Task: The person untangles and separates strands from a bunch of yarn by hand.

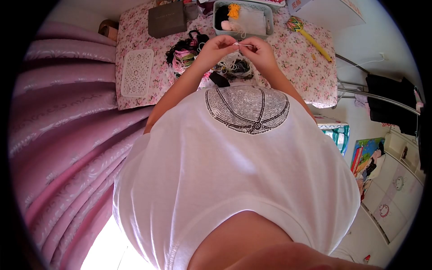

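Over the flowered table, my left hand (215,50) pinches a thin white yarn (243,44) between thumb and fingertips. My right hand (259,53) is closed on the same yarn a short way to the right, so a small piece shows between the two hands. Below and left of my hands lies a tangled heap of yarn (183,61) in black, pink and white. Another dark and white tangle (238,68) sits just under them, close to my shirt. The fingertips are small in view, so how the yarn is looped cannot be seen.
A pale plastic basket (269,28) with yarn balls stands behind my hands. A dark grey box (167,20) and a white lattice tray (137,73) are to the left. A yellow stick with a colourful round head (310,39) lies right. Pink curtains (67,126) hang beside the table.
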A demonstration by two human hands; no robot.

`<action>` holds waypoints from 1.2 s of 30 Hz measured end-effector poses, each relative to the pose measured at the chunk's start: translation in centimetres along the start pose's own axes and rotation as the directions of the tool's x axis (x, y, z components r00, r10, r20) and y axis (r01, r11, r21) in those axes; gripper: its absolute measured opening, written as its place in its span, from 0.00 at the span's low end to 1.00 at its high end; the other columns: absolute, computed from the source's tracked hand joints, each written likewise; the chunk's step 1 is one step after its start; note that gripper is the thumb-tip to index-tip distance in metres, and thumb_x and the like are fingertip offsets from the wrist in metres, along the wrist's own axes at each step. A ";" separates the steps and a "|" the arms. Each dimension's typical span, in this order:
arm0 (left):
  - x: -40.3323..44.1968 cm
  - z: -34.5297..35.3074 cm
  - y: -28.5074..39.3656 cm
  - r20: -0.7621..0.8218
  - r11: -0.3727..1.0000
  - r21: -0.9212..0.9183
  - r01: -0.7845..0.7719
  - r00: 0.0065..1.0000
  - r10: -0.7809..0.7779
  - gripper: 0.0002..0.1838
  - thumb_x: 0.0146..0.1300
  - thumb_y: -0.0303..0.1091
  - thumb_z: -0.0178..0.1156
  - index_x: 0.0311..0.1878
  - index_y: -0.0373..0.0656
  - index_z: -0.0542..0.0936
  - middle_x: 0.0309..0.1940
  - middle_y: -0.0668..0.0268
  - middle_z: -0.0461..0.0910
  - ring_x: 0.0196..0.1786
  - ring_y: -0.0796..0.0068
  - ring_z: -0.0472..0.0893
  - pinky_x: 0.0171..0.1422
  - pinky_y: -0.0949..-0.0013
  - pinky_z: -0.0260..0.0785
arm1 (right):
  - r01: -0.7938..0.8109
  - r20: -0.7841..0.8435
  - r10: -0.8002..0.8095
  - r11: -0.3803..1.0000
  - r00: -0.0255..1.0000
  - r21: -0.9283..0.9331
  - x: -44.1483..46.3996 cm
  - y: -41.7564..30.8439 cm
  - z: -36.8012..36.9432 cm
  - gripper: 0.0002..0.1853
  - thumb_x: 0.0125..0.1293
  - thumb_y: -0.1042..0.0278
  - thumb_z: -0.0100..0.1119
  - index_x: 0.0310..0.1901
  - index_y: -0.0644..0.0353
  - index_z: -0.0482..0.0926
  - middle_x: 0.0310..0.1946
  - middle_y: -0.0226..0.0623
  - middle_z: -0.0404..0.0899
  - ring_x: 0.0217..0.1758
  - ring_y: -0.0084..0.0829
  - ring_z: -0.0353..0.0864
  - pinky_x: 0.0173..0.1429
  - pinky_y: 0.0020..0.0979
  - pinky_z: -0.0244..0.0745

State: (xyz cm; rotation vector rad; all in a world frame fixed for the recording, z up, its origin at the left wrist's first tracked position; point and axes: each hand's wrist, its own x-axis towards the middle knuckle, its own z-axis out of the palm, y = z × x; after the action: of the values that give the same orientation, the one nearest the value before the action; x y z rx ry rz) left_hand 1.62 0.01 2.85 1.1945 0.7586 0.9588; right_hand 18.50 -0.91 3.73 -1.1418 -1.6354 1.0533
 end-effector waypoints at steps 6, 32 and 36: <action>-0.2 -0.4 0.2 -0.008 0.999 0.046 0.006 1.000 -0.005 0.06 0.55 0.29 0.54 0.35 0.39 0.73 0.31 0.73 0.73 0.35 0.86 0.70 0.39 0.81 0.62 | -0.056 -0.029 0.061 0.988 0.998 0.147 -0.2 -0.4 0.1 0.05 0.50 0.74 0.57 0.27 0.64 0.73 0.17 0.23 0.68 0.20 0.11 0.62 0.23 0.16 0.57; -0.7 0.7 0.3 -0.070 1.000 -0.013 -0.003 0.998 0.002 0.04 0.57 0.30 0.51 0.33 0.39 0.70 0.28 0.77 0.68 0.31 0.91 0.65 0.35 0.85 0.56 | 0.060 -0.116 -0.055 0.997 0.992 0.043 -0.6 -1.0 0.8 0.05 0.49 0.73 0.58 0.27 0.63 0.74 0.23 0.29 0.69 0.20 0.16 0.66 0.24 0.18 0.61; -0.7 0.8 0.2 -0.064 1.000 0.001 -0.007 0.998 0.007 0.04 0.56 0.29 0.52 0.34 0.40 0.70 0.27 0.77 0.68 0.31 0.91 0.65 0.35 0.85 0.56 | 0.048 -0.090 -0.044 0.998 0.995 0.050 -0.6 -1.1 0.8 0.05 0.48 0.73 0.58 0.27 0.63 0.73 0.22 0.28 0.69 0.19 0.15 0.65 0.22 0.17 0.60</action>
State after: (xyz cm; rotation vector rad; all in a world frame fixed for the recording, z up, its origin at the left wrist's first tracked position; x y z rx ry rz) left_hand 2.01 -0.98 3.25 1.1721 0.8057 1.0067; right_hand 17.56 -1.92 4.47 -1.0960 -1.5486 0.9964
